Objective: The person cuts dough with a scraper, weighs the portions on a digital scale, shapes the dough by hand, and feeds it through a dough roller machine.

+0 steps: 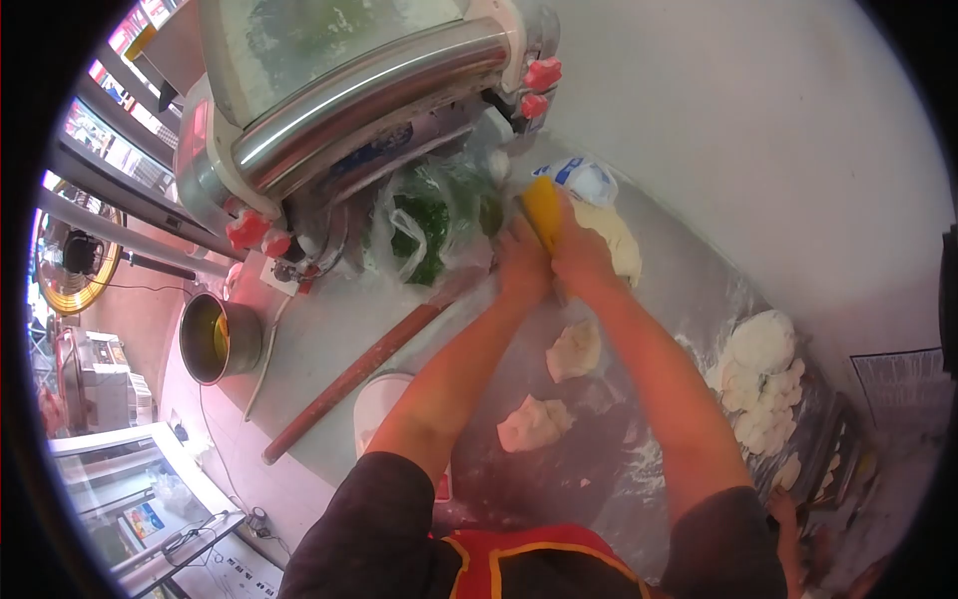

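right hand (582,258): closed around yellow scraper (542,206)
left hand (524,262): at scraper, cannot tell grip
dough (621,240): right of hands
rolling pin (359,375): left of hands

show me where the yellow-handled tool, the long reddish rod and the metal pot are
Yellow-handled tool (542,210): head view, on its yellow handle.
Long reddish rod (359,374): head view, midway along its shaft.
Metal pot (246,337): head view, on its outer wall.

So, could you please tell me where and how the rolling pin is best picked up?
Probably at mid-length, from above, wrapping across its width: the rolling pin lies flat, straight and slim, with its middle uncovered, while its far end runs close to the plastic bag.
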Motion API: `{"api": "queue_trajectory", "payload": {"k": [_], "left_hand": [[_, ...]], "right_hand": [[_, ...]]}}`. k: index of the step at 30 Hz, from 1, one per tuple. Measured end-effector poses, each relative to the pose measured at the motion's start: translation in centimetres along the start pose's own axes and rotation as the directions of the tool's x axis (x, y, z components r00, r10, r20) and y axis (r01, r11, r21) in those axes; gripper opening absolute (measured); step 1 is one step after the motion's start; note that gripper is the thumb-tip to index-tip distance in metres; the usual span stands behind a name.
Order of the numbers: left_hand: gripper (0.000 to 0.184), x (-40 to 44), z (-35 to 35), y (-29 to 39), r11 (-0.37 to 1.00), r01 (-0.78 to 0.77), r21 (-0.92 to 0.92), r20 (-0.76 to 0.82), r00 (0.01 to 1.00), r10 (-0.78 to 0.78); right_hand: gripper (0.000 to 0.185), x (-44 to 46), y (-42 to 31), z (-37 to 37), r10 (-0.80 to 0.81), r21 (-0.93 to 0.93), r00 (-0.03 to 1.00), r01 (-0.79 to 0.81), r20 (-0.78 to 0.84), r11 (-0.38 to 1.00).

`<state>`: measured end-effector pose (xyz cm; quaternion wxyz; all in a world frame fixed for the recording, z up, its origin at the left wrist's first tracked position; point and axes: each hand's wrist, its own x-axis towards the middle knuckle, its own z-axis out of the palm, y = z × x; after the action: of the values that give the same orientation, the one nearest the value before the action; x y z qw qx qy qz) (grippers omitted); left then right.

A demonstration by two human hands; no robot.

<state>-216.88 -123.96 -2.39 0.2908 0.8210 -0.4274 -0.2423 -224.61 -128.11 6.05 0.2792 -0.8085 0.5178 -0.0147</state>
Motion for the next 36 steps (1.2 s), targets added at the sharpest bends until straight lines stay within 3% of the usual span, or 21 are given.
{"api": "queue_trajectory", "payload": {"k": [3,6,9,11,12,13,14,15,17,18,19,24,28,30,33,36], "left_hand": [[0.067,-0.4,-1.9,1.2,0.995,-0.006,-0.101,-0.002,1.0,0.006],[0.063,0.3,-1.0,-1.1,0.974,-0.199,-0.109,-0.026,0.98,0.198],[0.061,-1.0,-0.9,-3.1,0.952,-0.124,-0.279,-0.005,0.992,0.128],[0.058,-4.2,-5.1,-2.5,0.846,0.004,-0.533,0.248,0.957,0.153],[0.056,-6.4,-7.6,-2.1,0.769,0.102,-0.631,0.371,0.91,0.184],[0.054,-8.7,-9.6,-2.5,0.595,0.227,-0.771,0.428,0.876,0.221],[0.052,-10.7,-11.5,-3.4,0.385,0.347,-0.855,0.463,0.845,0.267],[0.05,-12.2,-13.1,-5.0,0.276,0.441,-0.854,0.509,0.819,0.265],[0.051,-15.8,-17.0,-8.3,0.068,0.545,-0.836,0.547,0.813,0.2],[0.049,-16.8,-17.8,-11.2,0.012,0.502,-0.865,0.489,0.837,0.246],[0.045,-18.6,-20.1,-12.6,-0.217,0.565,-0.796,0.445,0.789,0.423],[0.04,-22.7,-25.6,-20.7,-0.097,0.495,-0.863,0.478,0.864,0.161],[0.038,-25.7,-27.6,-17.2,0.237,0.412,-0.88,0.413,0.909,-0.05],[0.036,-25.7,-27.3,-16.1,0.461,0.364,-0.809,0.367,0.926,-0.088],[0.033,-24.2,-25.6,-17.0,0.725,0.188,-0.663,0.259,0.966,-0.013],[0.03,-23.9,-25.4,-16.2,0.841,0.114,-0.528,0.236,0.972,0.017]], "right_hand": [[0.084,2.1,0.4,2.0,-0.097,-0.071,0.985,0.088,-0.145,0.994],[0.081,1.2,-1.6,1.0,-0.039,0.019,0.998,0.04,-0.053,0.999],[0.08,-1.9,-0.3,0.2,0.063,0.139,0.986,-0.041,-0.153,0.989],[0.074,-6.0,3.4,-1.1,-0.047,0.229,0.972,0.101,-0.231,0.968],[0.075,-8.9,4.8,-1.8,-0.09,0.393,0.953,0.204,-0.289,0.897],[0.076,-11.8,5.5,-3.0,-0.126,0.533,0.926,0.312,-0.357,0.786],[0.076,-15.5,4.8,-4.9,-0.029,0.684,0.948,0.249,-0.317,0.686],[0.076,-19.1,4.5,-5.9,0.065,0.815,0.967,0.171,-0.247,0.554],[0.075,-24.3,7.9,-5.1,0.167,0.857,0.955,0.133,-0.246,0.498],[0.076,-27.0,8.8,-4.5,0.26,0.854,0.939,0.062,-0.226,0.517],[0.076,-29.3,9.3,-3.8,0.342,0.846,0.917,-0.008,-0.207,0.533],[0.075,-36.5,10.5,1.8,0.411,0.875,0.894,-0.049,-0.176,0.481],[0.073,-39.4,7.5,3.2,0.319,0.886,0.931,0.011,-0.179,0.463],[0.073,-39.9,6.0,3.5,0.304,0.882,0.935,0.018,-0.181,0.471],[0.074,-40.5,4.5,4.0,0.26,0.878,0.944,0.06,-0.205,0.475],[0.075,-41.6,4.1,4.5,0.245,0.864,0.943,0.077,-0.225,0.497]]}}
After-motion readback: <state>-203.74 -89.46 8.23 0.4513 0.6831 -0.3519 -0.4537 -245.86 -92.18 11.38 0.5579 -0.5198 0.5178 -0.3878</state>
